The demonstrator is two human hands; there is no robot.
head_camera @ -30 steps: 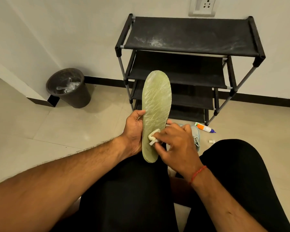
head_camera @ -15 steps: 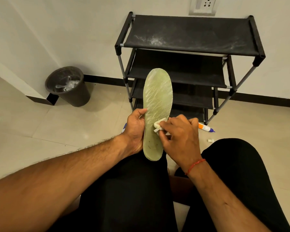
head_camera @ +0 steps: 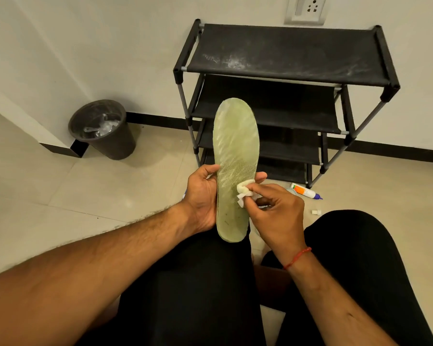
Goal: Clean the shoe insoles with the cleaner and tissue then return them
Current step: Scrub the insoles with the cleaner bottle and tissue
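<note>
A pale green shoe insole [head_camera: 235, 151] stands upright over my lap, toe end up. My left hand [head_camera: 201, 196] grips its left edge near the middle, with the thumb in front and a fingertip showing past the right edge. My right hand [head_camera: 276, 211] pinches a crumpled white tissue [head_camera: 244, 193] and presses it against the insole's right side at mid-height. The cleaner bottle [head_camera: 305, 191], white with an orange label and blue tip, lies on the floor to the right. Its small white cap [head_camera: 316, 212] lies nearby.
A black shoe rack [head_camera: 285, 58] with several shelves stands against the wall behind the insole. A dark waste bin [head_camera: 105, 133] with plastic inside sits at the left by the wall corner. My legs in black trousers fill the lower view. Beige floor tiles surround me.
My right hand has slid the tissue up the insole from near the heel to the middle and toward the right edge. The left hand keeps its grip.
</note>
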